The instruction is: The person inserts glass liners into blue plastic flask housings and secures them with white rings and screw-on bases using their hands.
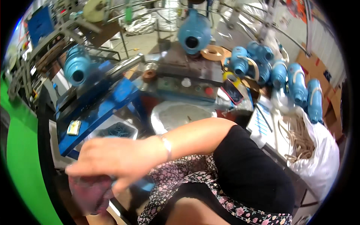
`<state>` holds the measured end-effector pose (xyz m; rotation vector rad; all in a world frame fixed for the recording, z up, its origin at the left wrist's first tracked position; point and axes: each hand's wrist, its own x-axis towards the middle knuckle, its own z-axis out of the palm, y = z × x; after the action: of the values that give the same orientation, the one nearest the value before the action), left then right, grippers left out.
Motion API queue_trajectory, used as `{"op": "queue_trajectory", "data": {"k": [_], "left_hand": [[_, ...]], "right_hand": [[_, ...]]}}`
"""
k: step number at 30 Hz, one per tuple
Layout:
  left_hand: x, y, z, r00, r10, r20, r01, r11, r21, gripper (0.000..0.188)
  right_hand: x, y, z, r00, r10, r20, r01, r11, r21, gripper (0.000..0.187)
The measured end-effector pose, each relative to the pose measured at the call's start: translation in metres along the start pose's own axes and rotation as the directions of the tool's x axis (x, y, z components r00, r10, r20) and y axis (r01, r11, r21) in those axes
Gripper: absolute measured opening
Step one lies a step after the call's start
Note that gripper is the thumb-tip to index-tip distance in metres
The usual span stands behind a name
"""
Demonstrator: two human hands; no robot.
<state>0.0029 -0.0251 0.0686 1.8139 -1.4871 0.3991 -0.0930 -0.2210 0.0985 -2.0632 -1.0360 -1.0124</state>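
Observation:
My right arm reaches across to the left, a bracelet at its wrist. The right hand (116,157), blurred, lies over a dark red patterned glove or cloth (88,193), with its fingers and thumb curled round the upper part. Bare skin of my left forearm shows just below the red fabric; my left hand's fingers are hidden under it and the right hand. A light blue piece (145,184) shows beside the right thumb, mostly covered. Beyond the hands, an open bag (105,131) with thin blue scraps hangs near a blue metal frame (99,112).
A control panel (187,87) with buttons stands ahead, a blue plastic bottle-shaped part (194,32) above it. Another blue part (77,67) sits at left on the machine. Several blue parts (297,86) lie at right, near a phone (231,92) and a white sack (322,161) of beige strips.

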Motion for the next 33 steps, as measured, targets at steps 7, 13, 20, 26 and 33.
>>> {"op": "queue_trajectory", "data": {"k": [7, 13, 20, 26, 33], "left_hand": [[0.031, 0.029, -0.008, 0.858, 0.259, -0.444, -0.337, 0.935, -0.107, 0.052], [0.138, 0.074, 0.139, 0.992, -0.107, -0.061, 0.034, 0.717, -0.696, 0.026], [0.315, 0.123, 0.311, 0.899, -0.023, 0.438, 0.344, 0.655, -0.673, 0.036], [0.262, 0.166, 0.253, 0.868, -0.147, 0.474, 0.35, 0.859, -0.374, 0.049], [0.096, 0.01, 0.056, 0.946, -0.324, -0.003, 0.264, 0.774, -0.575, 0.033]], "right_hand": [[-0.167, -0.134, -0.15, 0.161, 0.446, -0.88, -0.355, 0.858, 0.37, 0.1], [-0.352, -0.299, -0.069, -0.239, 0.921, -0.308, -0.228, 0.255, 0.94, 0.092], [-0.355, -0.338, -0.052, -0.328, 0.752, -0.572, -0.079, 0.581, 0.81, 0.085], [-0.34, -0.35, -0.098, -0.357, 0.579, -0.733, -0.393, 0.619, 0.68, 0.08], [-0.347, -0.301, -0.145, -0.324, 0.626, -0.71, -0.479, 0.538, 0.693, 0.076]]}}
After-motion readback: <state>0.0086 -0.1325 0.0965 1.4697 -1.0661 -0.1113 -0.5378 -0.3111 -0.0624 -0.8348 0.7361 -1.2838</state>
